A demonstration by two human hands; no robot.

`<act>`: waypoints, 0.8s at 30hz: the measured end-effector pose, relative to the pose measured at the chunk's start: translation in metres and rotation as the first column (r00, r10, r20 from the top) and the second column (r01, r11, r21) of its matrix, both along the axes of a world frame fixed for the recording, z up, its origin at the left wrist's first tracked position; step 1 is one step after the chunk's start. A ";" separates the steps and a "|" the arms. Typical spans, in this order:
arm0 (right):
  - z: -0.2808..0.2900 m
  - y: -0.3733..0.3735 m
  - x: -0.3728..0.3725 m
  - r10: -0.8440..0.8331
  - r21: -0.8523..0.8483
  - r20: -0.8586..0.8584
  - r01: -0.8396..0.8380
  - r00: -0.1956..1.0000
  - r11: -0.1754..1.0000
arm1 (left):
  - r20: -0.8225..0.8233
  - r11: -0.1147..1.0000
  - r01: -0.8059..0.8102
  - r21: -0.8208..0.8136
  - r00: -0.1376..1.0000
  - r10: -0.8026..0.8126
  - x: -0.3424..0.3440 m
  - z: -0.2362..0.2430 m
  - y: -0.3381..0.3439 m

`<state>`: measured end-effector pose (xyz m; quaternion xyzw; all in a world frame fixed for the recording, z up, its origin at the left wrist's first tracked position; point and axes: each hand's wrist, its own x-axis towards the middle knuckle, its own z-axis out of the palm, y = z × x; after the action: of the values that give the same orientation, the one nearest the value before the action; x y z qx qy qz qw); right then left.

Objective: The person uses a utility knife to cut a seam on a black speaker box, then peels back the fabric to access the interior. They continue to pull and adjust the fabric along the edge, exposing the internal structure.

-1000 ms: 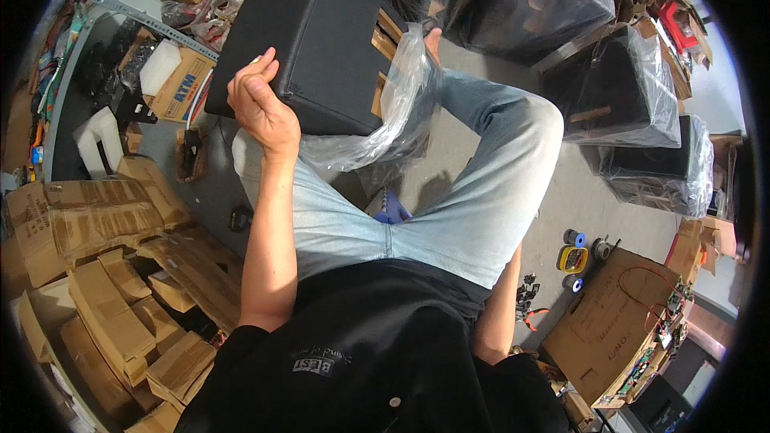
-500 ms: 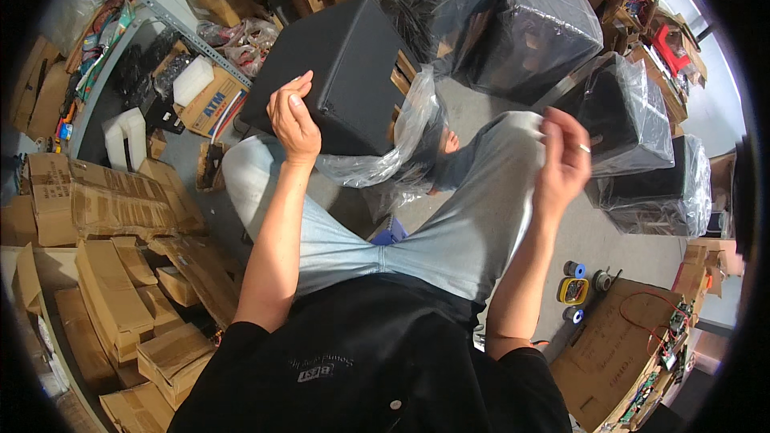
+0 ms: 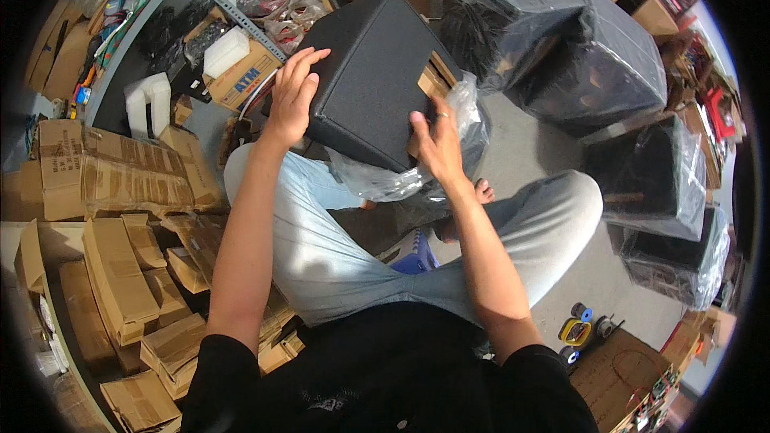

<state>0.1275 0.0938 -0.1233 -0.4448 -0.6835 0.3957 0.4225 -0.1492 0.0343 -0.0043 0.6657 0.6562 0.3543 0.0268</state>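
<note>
A black, rough-covered speaker cabinet [image 3: 365, 84] stands tilted in front of my knees, with a rectangular cut-out [image 3: 435, 76] baring pale wood. My left hand [image 3: 293, 100] lies against its left edge, fingers stretched out along the top. At the cut-out's near edge, my right hand [image 3: 439, 144] grips the cabinet, its fingertips partly hidden and its thumb on the black face. Clear plastic wrap [image 3: 381, 180] bunches around the cabinet's lower end, beneath my right hand.
More wrapped black cabinets [image 3: 589, 56] stand at the back and right. Cardboard boxes [image 3: 116, 281] fill the left side beside a metal shelf [image 3: 224, 0]. A blue plastic object [image 3: 415, 252] sits between my legs. Small spools [image 3: 581, 313] and a yellow tray [image 3: 575, 331] lie at right.
My right hand has come from above my right knee to the cabinet's cut-out edge. My left hand stays at the cabinet's left side. The view has shifted and my right knee has lowered outward.
</note>
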 end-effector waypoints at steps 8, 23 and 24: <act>-0.035 0.027 0.026 0.040 0.072 0.265 -0.061 0.964 0.996 | 0.179 0.970 0.057 -0.234 0.984 -0.014 -0.012 0.011 0.006; -0.028 0.035 0.030 0.007 0.015 0.551 -0.018 0.835 1.000 | 0.943 0.881 -0.339 -0.332 -0.105 0.315 -0.101 -0.114 -0.008; -0.029 0.035 0.027 -0.040 0.080 0.509 -0.001 0.860 0.997 | 0.977 0.937 -0.282 -0.206 -0.114 0.181 -0.092 -0.116 -0.005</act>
<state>0.1546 0.1289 -0.1526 -0.5240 -0.7810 0.2329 0.2475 -0.2407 0.0295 -0.1199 0.0721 0.5202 0.7461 0.4092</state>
